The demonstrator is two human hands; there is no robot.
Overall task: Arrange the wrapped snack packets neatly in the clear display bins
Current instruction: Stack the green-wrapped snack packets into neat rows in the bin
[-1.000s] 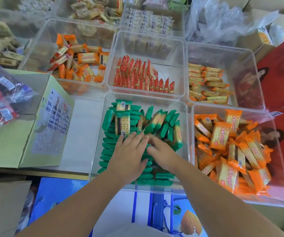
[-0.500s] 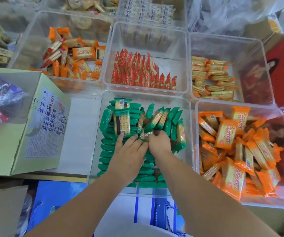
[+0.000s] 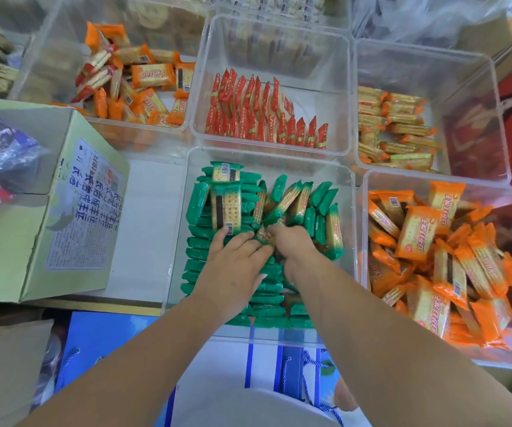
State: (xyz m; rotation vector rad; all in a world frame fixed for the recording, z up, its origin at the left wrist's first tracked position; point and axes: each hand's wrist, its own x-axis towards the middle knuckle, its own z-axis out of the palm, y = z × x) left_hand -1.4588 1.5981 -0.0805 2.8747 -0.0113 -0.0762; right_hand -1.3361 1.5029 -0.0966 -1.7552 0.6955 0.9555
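Head cam — left hand [image 3: 233,268] on green pkts [image 3: 198,243], right hand [image 3: 295,245] pinching one.

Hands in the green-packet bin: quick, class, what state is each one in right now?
Left hand: open, fingers flat on the stacked green packets.
Right hand: closed, pinching a loose green packet.
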